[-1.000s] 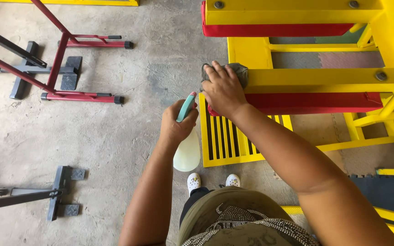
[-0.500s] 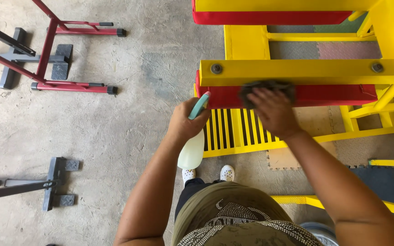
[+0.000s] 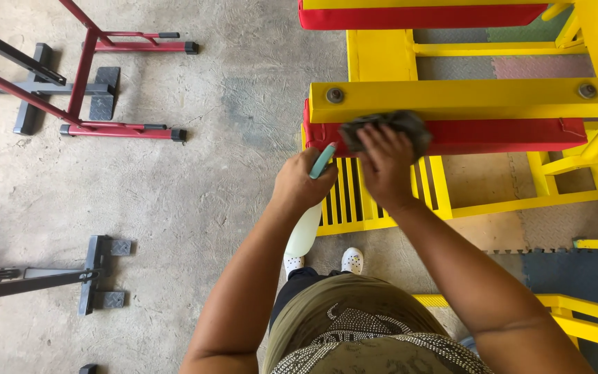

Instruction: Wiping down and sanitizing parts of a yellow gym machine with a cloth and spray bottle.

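Observation:
My right hand (image 3: 384,166) presses a dark grey cloth (image 3: 390,126) against the long red pad (image 3: 493,135) of a yellow metal exercise machine (image 3: 465,98). The cloth lies near the pad's left end, just under the yellow crossbar. My left hand (image 3: 297,183) grips a spray bottle (image 3: 305,230) by its teal trigger head (image 3: 322,161); the pale bottle body hangs down below my fist, beside the machine's yellow slatted footplate (image 3: 354,201).
Red and black metal stands (image 3: 81,76) sit on the concrete floor at upper left. A black frame foot (image 3: 98,273) lies at lower left. Coloured foam mats (image 3: 520,66) lie under the machine. A second red pad (image 3: 417,15) is at the top. My white shoes (image 3: 351,260) show below.
My right hand slid the cloth along the red pad, first rightward from the pad's left corner, then back left a little. The left hand with the bottle stayed close beside it.

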